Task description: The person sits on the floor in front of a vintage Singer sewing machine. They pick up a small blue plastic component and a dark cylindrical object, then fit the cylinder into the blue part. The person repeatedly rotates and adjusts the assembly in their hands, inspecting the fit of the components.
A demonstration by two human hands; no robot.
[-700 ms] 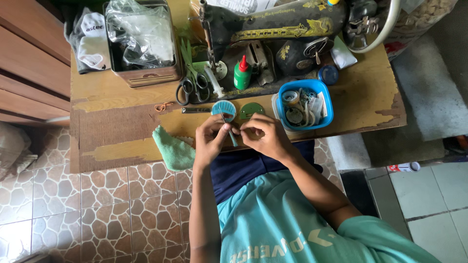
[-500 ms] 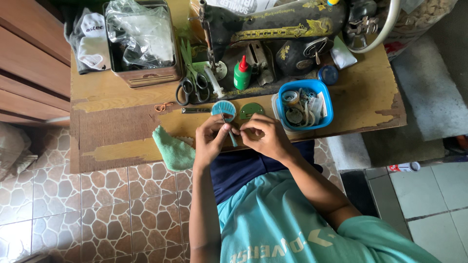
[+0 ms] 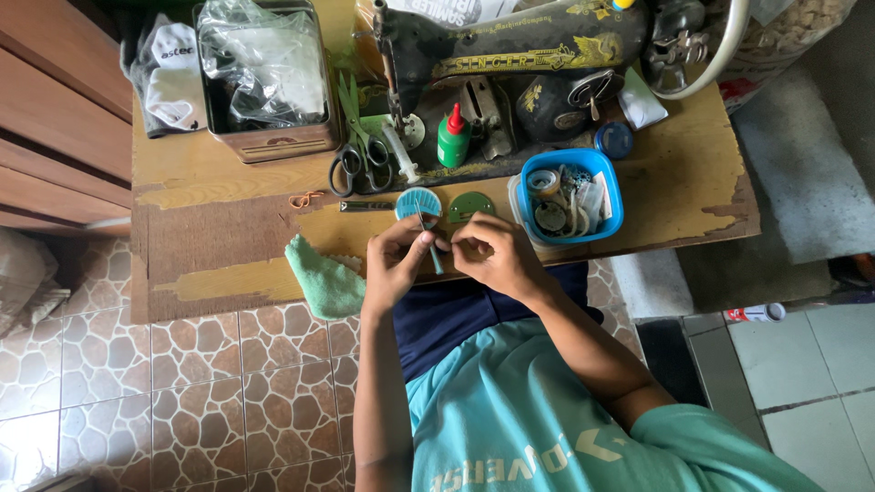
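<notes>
My left hand [image 3: 394,264] and my right hand [image 3: 503,260] meet fingertip to fingertip at the near edge of the wooden table [image 3: 228,232]. Between them they pinch a thin teal tool [image 3: 436,261] that points down toward my lap. What sits at its tip is too small to tell. Just beyond my fingers lie a round blue ribbed piece [image 3: 418,201] and a round green piece [image 3: 470,205]. My forearms come up from the bottom of the view, over dark shorts and a teal shirt.
A black sewing machine [image 3: 510,55] stands at the back of the table. Scissors [image 3: 360,166], a green bottle with a red cap [image 3: 453,137], a blue tub of small parts [image 3: 602,196], a metal tin of plastic bags [image 3: 269,87] and a green cloth [image 3: 324,281] surround my hands. Wooden drawers [image 3: 55,109] stand to the left.
</notes>
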